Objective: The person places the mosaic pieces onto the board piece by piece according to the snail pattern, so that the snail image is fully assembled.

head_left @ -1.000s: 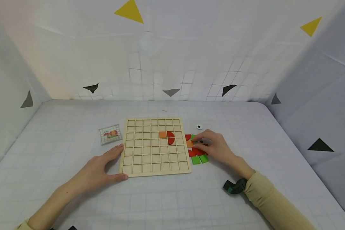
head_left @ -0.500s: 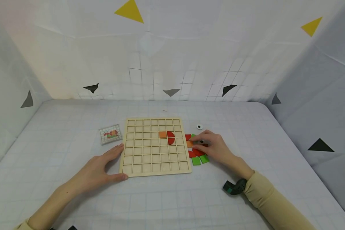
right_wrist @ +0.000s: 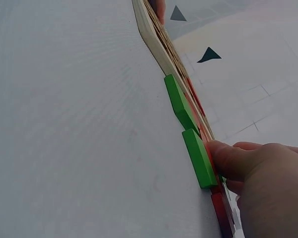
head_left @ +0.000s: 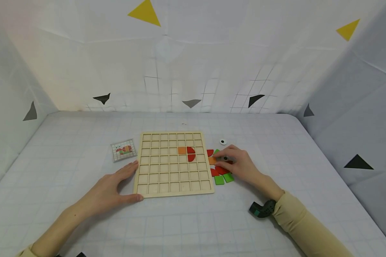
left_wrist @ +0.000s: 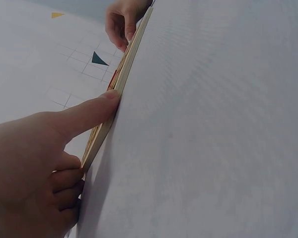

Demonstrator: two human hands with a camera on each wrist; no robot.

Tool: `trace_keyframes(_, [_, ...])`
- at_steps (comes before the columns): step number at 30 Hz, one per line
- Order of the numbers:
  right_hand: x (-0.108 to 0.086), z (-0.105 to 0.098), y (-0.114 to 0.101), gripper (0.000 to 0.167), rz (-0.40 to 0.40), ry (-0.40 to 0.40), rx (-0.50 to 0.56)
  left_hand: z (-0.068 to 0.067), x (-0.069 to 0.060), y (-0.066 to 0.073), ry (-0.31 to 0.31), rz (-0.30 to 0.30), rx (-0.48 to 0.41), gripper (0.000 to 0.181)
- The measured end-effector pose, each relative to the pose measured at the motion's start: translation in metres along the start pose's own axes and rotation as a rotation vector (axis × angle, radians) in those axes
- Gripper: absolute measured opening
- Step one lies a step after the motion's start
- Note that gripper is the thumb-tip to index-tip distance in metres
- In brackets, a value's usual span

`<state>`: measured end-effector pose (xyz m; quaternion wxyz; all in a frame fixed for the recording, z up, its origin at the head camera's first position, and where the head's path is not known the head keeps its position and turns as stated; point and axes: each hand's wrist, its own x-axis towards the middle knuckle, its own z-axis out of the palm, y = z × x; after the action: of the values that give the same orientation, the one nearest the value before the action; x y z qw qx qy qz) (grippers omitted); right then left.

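A wooden grid board (head_left: 164,178) lies flat, with an orange square tile (head_left: 182,150) and two red quarter-circle tiles (head_left: 191,154) in its cells. My left hand (head_left: 107,191) rests at the board's near left corner, thumb and forefinger touching its edges. Past the right edge, my right hand (head_left: 241,164) pinches another orange square tile (head_left: 212,161) between thumb and forefinger among loose tiles. Red tiles (head_left: 222,170) and green tiles (head_left: 219,180) lie around it; an eye disc (head_left: 225,158) shows between the fingers. In the right wrist view, the thumb is close behind a green tile (right_wrist: 199,158).
A small picture card (head_left: 123,150) with a red, orange and green figure on a grid lies left of the board. Another eye disc (head_left: 223,141) sits beyond the right hand. White cloth walls with yellow and dark triangles enclose the table (head_left: 193,225).
My right hand's fingers have shifted slightly among the loose tiles, and the near green tiles have moved a little towards me. The left hand and the board have stayed put.
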<state>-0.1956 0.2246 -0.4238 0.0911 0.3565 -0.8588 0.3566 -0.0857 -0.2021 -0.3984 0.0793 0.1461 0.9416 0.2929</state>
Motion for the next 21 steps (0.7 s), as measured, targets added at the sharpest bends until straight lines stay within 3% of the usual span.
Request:
trace_keyframes(11, [0.008, -0.006, -0.008, 0.027, 0.025, 0.032, 0.004, -0.001, -0.001, 0.000, 0.009, 0.006, 0.002, 0.104])
trace_keyframes(21, [0.025, 0.011, -0.024, 0.027, 0.043, 0.060, 0.027, -0.002, -0.002, 0.002, 0.023, 0.022, 0.002, 0.103])
